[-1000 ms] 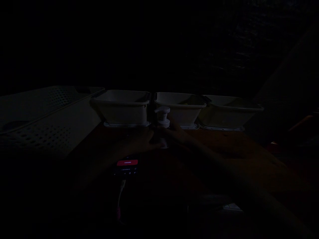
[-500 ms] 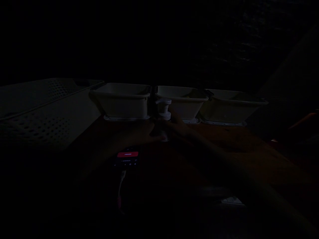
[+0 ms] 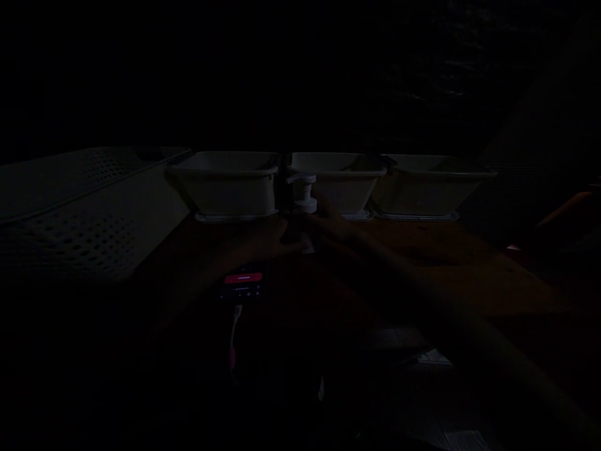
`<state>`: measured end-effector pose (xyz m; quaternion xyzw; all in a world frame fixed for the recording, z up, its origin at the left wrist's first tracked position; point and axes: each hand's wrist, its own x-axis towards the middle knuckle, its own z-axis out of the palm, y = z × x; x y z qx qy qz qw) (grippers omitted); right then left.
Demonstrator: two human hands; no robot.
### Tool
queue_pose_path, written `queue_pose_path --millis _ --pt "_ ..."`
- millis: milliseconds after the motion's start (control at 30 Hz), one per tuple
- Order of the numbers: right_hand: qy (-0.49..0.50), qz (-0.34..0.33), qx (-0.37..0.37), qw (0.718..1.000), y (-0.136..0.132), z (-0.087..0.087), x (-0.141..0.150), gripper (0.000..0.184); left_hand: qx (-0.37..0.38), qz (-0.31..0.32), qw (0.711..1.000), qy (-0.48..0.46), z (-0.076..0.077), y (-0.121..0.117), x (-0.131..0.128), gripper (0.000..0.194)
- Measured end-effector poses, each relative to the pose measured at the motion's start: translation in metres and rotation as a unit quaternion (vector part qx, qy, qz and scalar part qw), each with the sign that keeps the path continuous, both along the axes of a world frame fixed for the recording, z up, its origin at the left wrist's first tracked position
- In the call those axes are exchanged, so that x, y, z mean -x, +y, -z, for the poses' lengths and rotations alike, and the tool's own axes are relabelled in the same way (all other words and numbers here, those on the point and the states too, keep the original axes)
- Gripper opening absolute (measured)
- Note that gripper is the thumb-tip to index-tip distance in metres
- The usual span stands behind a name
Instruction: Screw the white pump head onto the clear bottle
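In very dim light, a pump bottle (image 3: 306, 199) with a white pump head stands upright on the wooden table (image 3: 451, 250). Its spout points left. My left hand (image 3: 275, 237) closes on the bottle from the left, its thumb low across the front. From the right, my right hand (image 3: 331, 222) wraps round the bottle just below the pump collar. Most of the bottle's body is hidden by the fingers and the dark. Close to my left forearm lies a phone (image 3: 243, 285) with its screen lit.
Behind the bottle, three pale plastic tubs stand in a row: left tub (image 3: 235, 188), middle tub (image 3: 350, 188), right tub (image 3: 417, 194). A perforated pale basket (image 3: 154, 207) is at the left. A white cable (image 3: 235, 326) runs from the phone. Another person's arm (image 3: 566, 210) shows at far right.
The view has tilted slightly, so the tubs, bottle and phone sit a little higher in it. My hands keep the same place on the bottle.
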<state>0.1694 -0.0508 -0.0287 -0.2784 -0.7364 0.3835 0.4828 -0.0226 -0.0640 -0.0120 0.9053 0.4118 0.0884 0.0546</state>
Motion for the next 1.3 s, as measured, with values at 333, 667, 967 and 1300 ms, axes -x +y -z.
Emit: queue_pose_path --millis 333,667,967,1300 --pt "-0.007 0.023 -0.008 1.000 -0.003 -0.003 -0.001 0.049 0.000 0.011 1.000 -0.011 -0.001 -0.002 -0.002 0.062" --pt "0.011 0.014 0.029 0.999 -0.012 0.002 0.002 0.053 0.020 0.012 1.000 -0.010 -0.003 -0.007 0.000 0.056" --pt "0.025 0.022 0.032 0.999 -0.012 0.007 0.002 0.054 -0.007 -0.007 1.000 -0.003 0.000 -0.008 0.000 0.062" --pt "0.031 0.013 0.038 0.999 -0.017 0.009 0.002 0.046 0.025 -0.010 0.999 -0.020 -0.009 -0.016 -0.002 0.066"
